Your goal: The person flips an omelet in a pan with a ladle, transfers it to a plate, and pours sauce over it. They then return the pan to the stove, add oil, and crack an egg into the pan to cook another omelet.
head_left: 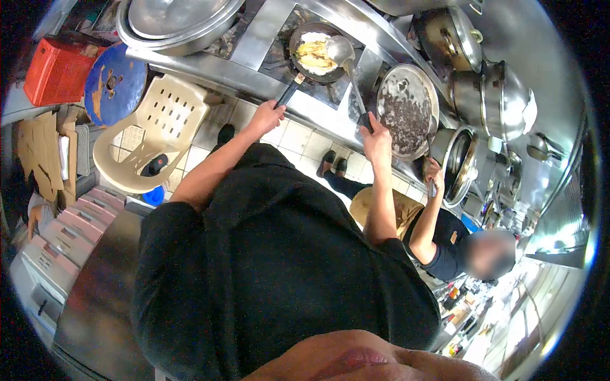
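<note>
My left hand is wrapped round the black handle of a frying pan on the stove. Yellow and white food, which looks like egg, lies in the pan. In my right hand is the dark grip of a long metal ladle. The ladle's rounded head is over the right side of the pan, overlapping the food in this view.
Right of my pan sits a wide pan of dark, foamy contents. A co-worker stands there, gripping a utensil. Large pots line the right; metal bowls sit upper left. A beige plastic chair stands left of me.
</note>
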